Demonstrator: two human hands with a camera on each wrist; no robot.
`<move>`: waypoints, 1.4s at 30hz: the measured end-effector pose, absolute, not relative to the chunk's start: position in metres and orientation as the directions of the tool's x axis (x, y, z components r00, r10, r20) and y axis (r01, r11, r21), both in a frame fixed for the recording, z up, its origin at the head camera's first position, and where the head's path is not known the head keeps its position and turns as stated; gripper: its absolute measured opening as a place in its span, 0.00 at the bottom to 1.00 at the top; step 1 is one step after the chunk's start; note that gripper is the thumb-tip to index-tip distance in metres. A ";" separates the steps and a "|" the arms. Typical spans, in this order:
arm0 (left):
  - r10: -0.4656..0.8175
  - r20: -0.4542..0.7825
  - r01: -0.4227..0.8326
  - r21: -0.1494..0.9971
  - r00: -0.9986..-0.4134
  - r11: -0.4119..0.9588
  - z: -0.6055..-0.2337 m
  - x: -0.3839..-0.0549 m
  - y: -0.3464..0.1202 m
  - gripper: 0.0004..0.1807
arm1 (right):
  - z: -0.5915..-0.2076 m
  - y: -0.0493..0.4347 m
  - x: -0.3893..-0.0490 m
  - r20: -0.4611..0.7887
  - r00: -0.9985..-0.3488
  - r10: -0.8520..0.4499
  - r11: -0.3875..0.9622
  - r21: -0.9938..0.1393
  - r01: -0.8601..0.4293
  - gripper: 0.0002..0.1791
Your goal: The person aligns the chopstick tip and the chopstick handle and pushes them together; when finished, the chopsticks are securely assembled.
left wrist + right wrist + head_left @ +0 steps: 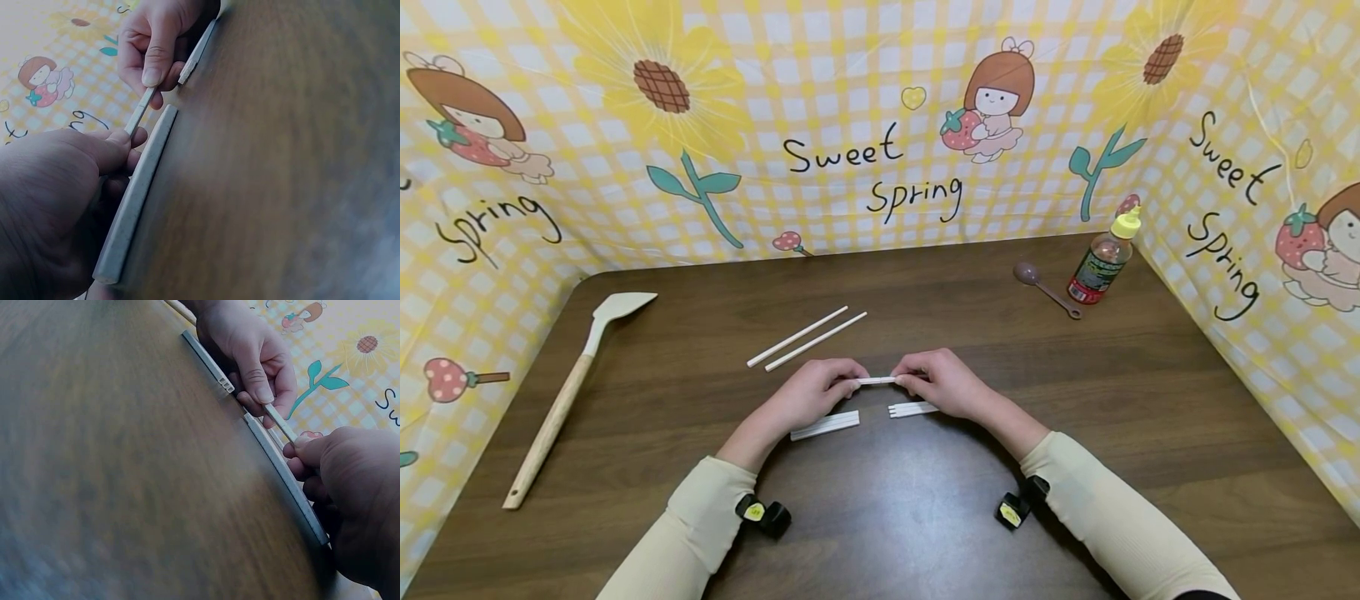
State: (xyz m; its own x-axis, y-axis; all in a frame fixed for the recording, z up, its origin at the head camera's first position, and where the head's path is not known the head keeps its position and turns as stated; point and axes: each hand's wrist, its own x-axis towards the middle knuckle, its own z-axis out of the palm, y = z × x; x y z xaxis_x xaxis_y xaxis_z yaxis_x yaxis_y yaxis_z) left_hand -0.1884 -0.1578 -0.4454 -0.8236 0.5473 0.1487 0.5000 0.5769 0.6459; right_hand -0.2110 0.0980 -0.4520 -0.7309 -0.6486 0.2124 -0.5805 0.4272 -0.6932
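A slim white stick [877, 381] spans the gap between the two hands, just above the table. My left hand [808, 396] pinches its left end between thumb and fingers; my right hand [947, 383] pinches the right end the same way. A dark mark or seam crosses the stick [280, 423] in the right wrist view. Below the left hand lies a white ridged bar [825, 425], perhaps sticks side by side. Another white piece [912, 409], with a stepped end, lies below the right hand, which partly hides it. Fingers cover both ends of the held stick.
Two thin white sticks [797, 336] lie parallel behind the hands on the brown table [880, 517]. A spatula [565, 392] with a wooden handle lies at left. At back right are a brown spoon [1047, 290] and a yellow-capped bottle [1101, 260]. Patterned cloth walls [850, 83] stand around.
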 end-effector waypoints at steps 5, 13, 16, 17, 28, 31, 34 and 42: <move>0.545 0.160 0.508 0.637 -0.823 0.580 -0.445 -0.188 -0.158 0.05 | -0.453 0.098 -0.212 0.222 -0.727 -0.650 0.422 -0.690 -0.588 0.04; 0.549 0.177 0.521 0.633 -0.817 0.572 -0.444 -0.189 -0.157 0.04 | -0.452 0.098 -0.211 0.229 -0.723 -0.652 0.418 -0.687 -0.594 0.04; 0.547 0.183 0.524 0.631 -0.817 0.572 -0.445 -0.189 -0.157 0.04 | -0.451 0.098 -0.210 0.229 -0.723 -0.652 0.420 -0.685 -0.595 0.04; 0.546 0.184 0.524 0.631 -0.817 0.572 -0.445 -0.188 -0.157 0.04 | -0.451 0.098 -0.210 0.229 -0.724 -0.651 0.421 -0.685 -0.595 0.04; 0.512 0.181 0.491 0.657 -0.840 0.572 -0.448 -0.186 -0.157 0.05 | -0.452 0.098 -0.209 0.226 -0.728 -0.647 0.431 -0.680 -0.594 0.04; 0.498 0.171 0.467 0.683 -0.850 0.561 -0.448 -0.186 -0.157 0.05 | -0.453 0.098 -0.210 0.223 -0.734 -0.641 0.436 -0.681 -0.588 0.04; 0.487 0.180 0.458 0.703 -0.855 0.544 -0.448 -0.187 -0.158 0.05 | -0.453 0.098 -0.210 0.226 -0.738 -0.635 0.434 -0.686 -0.584 0.04; 0.451 0.261 0.492 0.689 -0.854 0.533 -0.446 -0.188 -0.159 0.05 | -0.454 0.097 -0.211 0.281 -0.735 -0.617 0.412 -0.681 -0.606 0.05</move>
